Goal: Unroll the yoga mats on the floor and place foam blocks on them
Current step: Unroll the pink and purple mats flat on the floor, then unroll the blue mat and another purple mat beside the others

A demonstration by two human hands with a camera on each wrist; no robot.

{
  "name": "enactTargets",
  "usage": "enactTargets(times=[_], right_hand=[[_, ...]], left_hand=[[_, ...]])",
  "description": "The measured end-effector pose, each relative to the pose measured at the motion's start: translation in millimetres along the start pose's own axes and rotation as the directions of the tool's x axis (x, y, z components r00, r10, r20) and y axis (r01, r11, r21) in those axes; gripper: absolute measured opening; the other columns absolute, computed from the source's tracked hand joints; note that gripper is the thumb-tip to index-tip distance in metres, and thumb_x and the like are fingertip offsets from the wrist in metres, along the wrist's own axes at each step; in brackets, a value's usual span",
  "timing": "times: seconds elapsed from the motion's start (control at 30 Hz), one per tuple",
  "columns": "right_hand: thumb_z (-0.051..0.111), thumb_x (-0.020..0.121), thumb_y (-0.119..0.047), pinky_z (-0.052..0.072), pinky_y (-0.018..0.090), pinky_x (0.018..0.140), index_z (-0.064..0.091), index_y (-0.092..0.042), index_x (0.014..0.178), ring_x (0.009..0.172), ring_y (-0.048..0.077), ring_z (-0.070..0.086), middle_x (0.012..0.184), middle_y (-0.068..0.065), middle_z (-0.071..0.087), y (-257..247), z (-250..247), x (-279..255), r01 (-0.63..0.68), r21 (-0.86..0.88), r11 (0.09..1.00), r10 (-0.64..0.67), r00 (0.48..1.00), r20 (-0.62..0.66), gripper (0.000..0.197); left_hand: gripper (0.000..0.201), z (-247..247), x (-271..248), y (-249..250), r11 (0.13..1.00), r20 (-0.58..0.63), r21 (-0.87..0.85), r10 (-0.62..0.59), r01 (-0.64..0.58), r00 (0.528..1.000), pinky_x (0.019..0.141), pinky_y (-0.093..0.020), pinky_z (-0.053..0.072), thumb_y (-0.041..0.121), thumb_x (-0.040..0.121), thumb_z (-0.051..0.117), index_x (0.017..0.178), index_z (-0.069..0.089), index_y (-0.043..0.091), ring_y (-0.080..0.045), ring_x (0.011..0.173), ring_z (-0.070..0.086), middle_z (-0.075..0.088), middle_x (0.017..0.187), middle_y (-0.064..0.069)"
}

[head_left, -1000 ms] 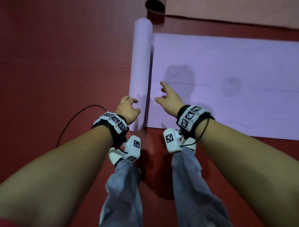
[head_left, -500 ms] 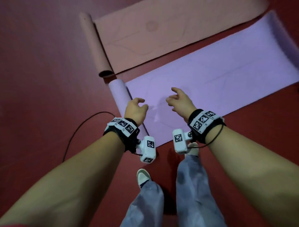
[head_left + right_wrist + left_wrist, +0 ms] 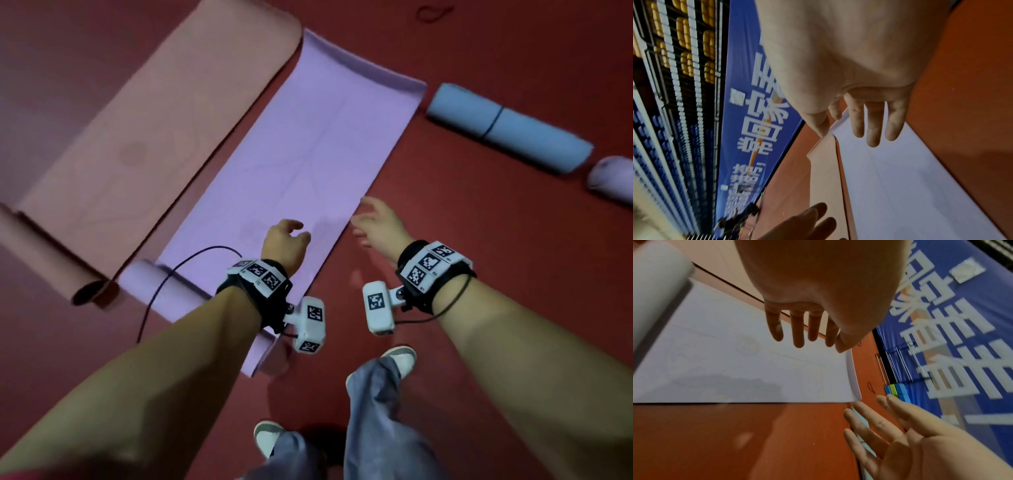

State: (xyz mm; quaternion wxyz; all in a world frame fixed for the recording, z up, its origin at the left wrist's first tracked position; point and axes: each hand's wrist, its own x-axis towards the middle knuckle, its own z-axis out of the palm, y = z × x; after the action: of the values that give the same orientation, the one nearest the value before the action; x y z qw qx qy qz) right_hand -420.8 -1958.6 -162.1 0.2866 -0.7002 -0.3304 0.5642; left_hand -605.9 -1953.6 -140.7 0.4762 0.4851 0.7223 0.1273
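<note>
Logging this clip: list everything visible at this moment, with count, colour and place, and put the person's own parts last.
pink mat: 1, pink, unrolled far left, a roll left at its near end.
purple mat: 1, lilac, beside the pink mat, mostly unrolled, a roll left at its near end.
blue mat: 1, light blue, rolled and banded, right of the purple mat.
purple roll: 1, lilac, cut by the right edge.
foam blocks: a few, blue and green, by the banner; count unclear.
banner: 1, blue, white lettering.
floor: red.
cable: 1, black.
left hand: empty, above the purple mat.
right hand: empty, fingers spread.
shoes: 2, white.
</note>
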Motion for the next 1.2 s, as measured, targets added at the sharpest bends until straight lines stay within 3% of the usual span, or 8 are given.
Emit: enactTargets(times=[0.1, 0.2, 0.43, 0.5, 0.67, 0.77, 0.97, 1.2], right_hand=[[0.060, 0.093, -0.022, 0.054, 0.044, 0.094, 0.043, -0.022, 0.142, 0.094, 0.021, 0.067, 0.109, 0.001, 0.061, 5, -98, 4, -0.023, 0.057, 0.998, 0.028, 0.994, -0.102, 0.052], [0.058, 0.095, -0.020, 0.053, 0.040, 0.094, 0.041, -0.020, 0.144, 0.099, 0.023, 0.067, 0.111, 0.002, 0.061, 7, -182, 4, -0.028, 0.104, 0.994, 0.046, 0.982, -0.182, 0.052], [0.059, 0.096, -0.014, 0.054, 0.034, 0.079, 0.043, -0.016, 0.143, 0.095, 0.026, 0.065, 0.110, 0.004, 0.061, 42, -334, -5, -0.069, 0.251, 0.965, 0.165, 0.907, -0.387, 0.050], [0.059, 0.096, -0.015, 0.054, 0.035, 0.083, 0.043, -0.017, 0.143, 0.103, 0.030, 0.066, 0.117, 0.007, 0.060, 52, -356, -7, -0.089, 0.280, 0.956, 0.200, 0.896, -0.397, 0.050], [0.059, 0.096, -0.014, 0.051, 0.024, 0.068, 0.044, -0.017, 0.142, 0.096, 0.025, 0.065, 0.117, 0.010, 0.059, 62, -411, 18, -0.103, 0.341, 0.935, 0.251, 0.869, -0.426, 0.048], [0.060, 0.095, -0.015, 0.052, 0.033, 0.081, 0.044, -0.018, 0.142, 0.097, 0.027, 0.065, 0.122, 0.012, 0.059, 55, -442, 53, -0.113, 0.359, 0.926, 0.273, 0.858, -0.434, 0.049], [0.060, 0.096, -0.013, 0.052, 0.034, 0.071, 0.044, -0.016, 0.142, 0.089, 0.023, 0.063, 0.112, 0.008, 0.056, 22, -501, 129, -0.136, 0.413, 0.900, 0.331, 0.829, -0.450, 0.049], [0.059, 0.097, -0.015, 0.054, 0.045, 0.087, 0.044, -0.019, 0.142, 0.090, 0.022, 0.065, 0.115, 0.004, 0.057, 2, -563, 196, -0.180, 0.467, 0.866, 0.383, 0.839, -0.386, 0.048]], left_hand=[[0.036, 67, 7, 74, 0.998, 0.074, 0.057, 0.037, -0.041, 0.997, 0.100, -0.038, 0.047, 0.020, 0.091, 0.059, 0.127, 0.061, 0.015, -0.025, 0.116, 0.059, 0.057, 0.135, -0.007], [0.037, 128, 18, 139, 0.991, 0.127, 0.082, 0.094, -0.105, 0.987, 0.099, -0.032, 0.045, 0.019, 0.091, 0.060, 0.127, 0.062, 0.013, -0.025, 0.117, 0.059, 0.059, 0.134, -0.008], [0.032, 267, 14, 239, 0.956, 0.316, 0.122, 0.218, -0.268, 0.923, 0.102, -0.037, 0.047, 0.020, 0.092, 0.062, 0.124, 0.063, 0.013, -0.026, 0.115, 0.060, 0.063, 0.129, -0.010], [0.033, 290, 14, 253, 0.944, 0.359, 0.143, 0.230, -0.296, 0.905, 0.103, -0.041, 0.048, 0.022, 0.094, 0.061, 0.126, 0.062, 0.013, -0.027, 0.116, 0.060, 0.062, 0.130, -0.010], [0.033, 343, 39, 294, 0.924, 0.427, 0.180, 0.236, -0.338, 0.873, 0.101, -0.034, 0.046, 0.019, 0.095, 0.060, 0.127, 0.061, 0.011, -0.026, 0.119, 0.059, 0.062, 0.130, -0.010], [0.033, 369, 69, 326, 0.912, 0.446, 0.215, 0.226, -0.349, 0.866, 0.095, -0.027, 0.044, 0.015, 0.095, 0.060, 0.127, 0.061, 0.009, -0.025, 0.117, 0.059, 0.063, 0.128, -0.009], [0.032, 413, 141, 395, 0.906, 0.472, 0.261, 0.181, -0.333, 0.863, 0.101, -0.034, 0.046, 0.015, 0.093, 0.060, 0.124, 0.063, 0.011, -0.027, 0.116, 0.060, 0.065, 0.125, -0.010], [0.033, 462, 192, 453, 0.901, 0.517, 0.312, 0.105, -0.301, 0.850, 0.094, -0.028, 0.047, 0.017, 0.094, 0.059, 0.127, 0.061, 0.013, -0.021, 0.105, 0.059, 0.064, 0.125, -0.008]])
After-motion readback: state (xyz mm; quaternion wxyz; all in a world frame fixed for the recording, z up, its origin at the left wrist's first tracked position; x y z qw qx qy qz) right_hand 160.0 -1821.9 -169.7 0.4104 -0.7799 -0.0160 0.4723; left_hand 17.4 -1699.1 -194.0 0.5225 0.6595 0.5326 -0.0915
